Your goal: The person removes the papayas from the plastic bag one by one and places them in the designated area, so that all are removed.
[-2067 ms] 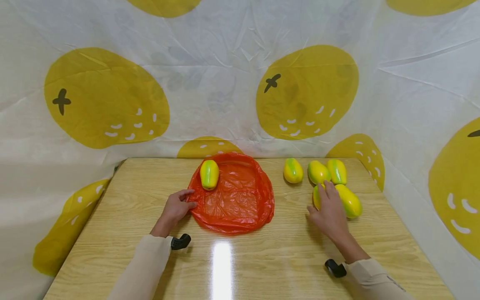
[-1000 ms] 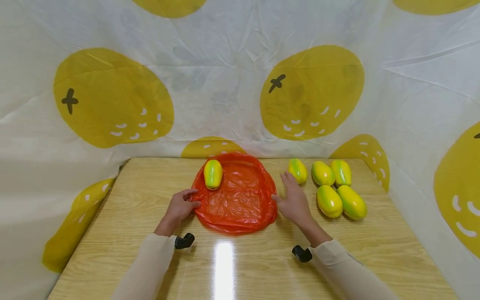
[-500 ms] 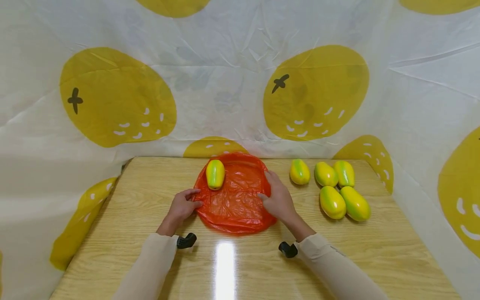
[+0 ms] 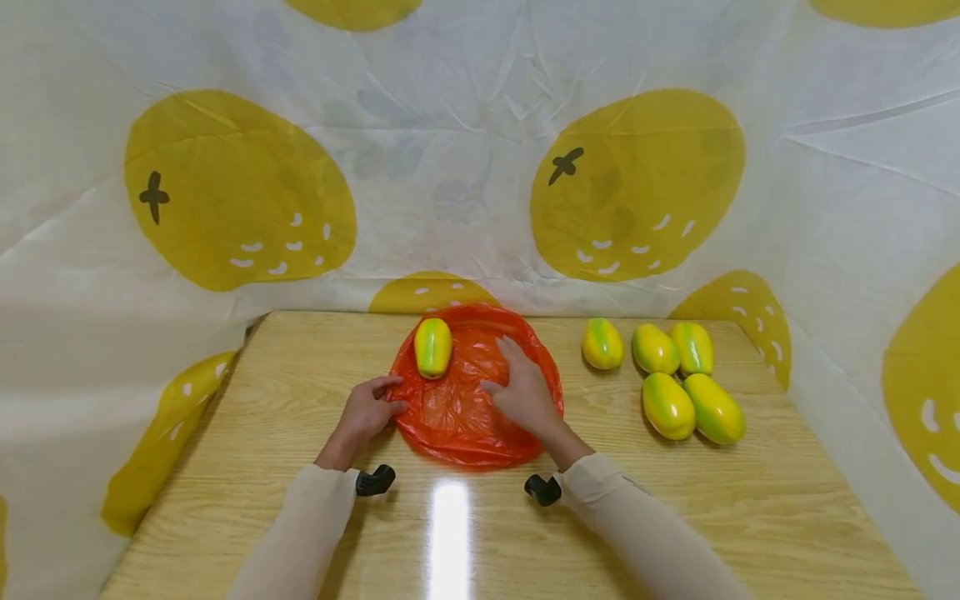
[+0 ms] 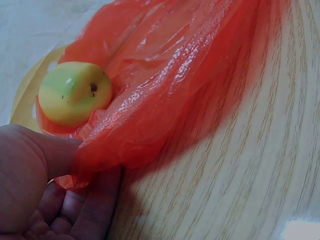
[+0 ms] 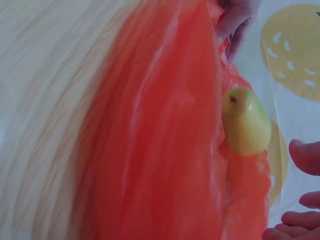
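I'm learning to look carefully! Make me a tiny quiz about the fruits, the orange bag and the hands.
1. True or false: the left hand pinches the edge of the orange plastic bag.
2. How many mangoes lie on the bare wooden table, off the bag?
   A. three
   B. five
   C. six
3. Fill in: the right hand lies with straight fingers on top of the ____.

Key
1. True: the left wrist view shows thumb and fingers gripping the bag's edge.
2. B: five, in a group to the right of the bag; one more mango lies on the bag.
3. Bag.
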The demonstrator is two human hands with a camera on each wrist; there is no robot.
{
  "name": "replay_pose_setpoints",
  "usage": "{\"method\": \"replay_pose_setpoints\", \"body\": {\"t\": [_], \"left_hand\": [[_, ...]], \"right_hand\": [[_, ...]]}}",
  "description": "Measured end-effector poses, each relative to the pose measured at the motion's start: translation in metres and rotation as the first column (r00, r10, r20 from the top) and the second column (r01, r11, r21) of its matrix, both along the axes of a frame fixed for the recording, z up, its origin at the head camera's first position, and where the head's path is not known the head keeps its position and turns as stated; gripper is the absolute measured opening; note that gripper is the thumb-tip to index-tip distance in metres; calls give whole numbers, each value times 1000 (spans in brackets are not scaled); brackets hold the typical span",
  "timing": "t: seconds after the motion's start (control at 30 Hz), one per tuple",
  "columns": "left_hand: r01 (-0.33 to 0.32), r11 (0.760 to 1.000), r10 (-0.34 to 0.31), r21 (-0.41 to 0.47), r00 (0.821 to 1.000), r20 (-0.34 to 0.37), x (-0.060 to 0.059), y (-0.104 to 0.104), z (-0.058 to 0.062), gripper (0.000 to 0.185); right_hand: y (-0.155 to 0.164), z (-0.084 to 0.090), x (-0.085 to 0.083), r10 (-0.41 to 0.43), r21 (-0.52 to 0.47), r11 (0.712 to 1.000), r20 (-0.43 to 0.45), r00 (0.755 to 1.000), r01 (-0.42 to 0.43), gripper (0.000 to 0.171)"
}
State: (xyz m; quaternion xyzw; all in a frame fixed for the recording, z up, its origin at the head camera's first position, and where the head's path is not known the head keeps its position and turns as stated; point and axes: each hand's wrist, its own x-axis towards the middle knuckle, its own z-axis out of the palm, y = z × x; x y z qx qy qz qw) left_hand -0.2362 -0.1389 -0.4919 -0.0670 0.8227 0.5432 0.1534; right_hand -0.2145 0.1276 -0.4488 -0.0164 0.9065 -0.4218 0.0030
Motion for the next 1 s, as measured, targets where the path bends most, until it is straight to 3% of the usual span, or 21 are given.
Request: {"method": "replay_pose_setpoints", "body": {"t": [0.37,0.77,1.0], "left_hand": [[-13,1000,13,13,1000,14,-1,0,-1,51],[4,1000,-4,1,1000,-13,-2,-1,-3,50],[8,1000,-8,-4,1000,-16,-1,-1,-2,49]], "right_hand": [[-38,-7,-17,-22,-98,995,17,1000,24,77],[-66,-24,-36,-59,-124,990,67,996,67,79],[-77,-29,-44,-39,-163,986,18,999,41,73]]}}
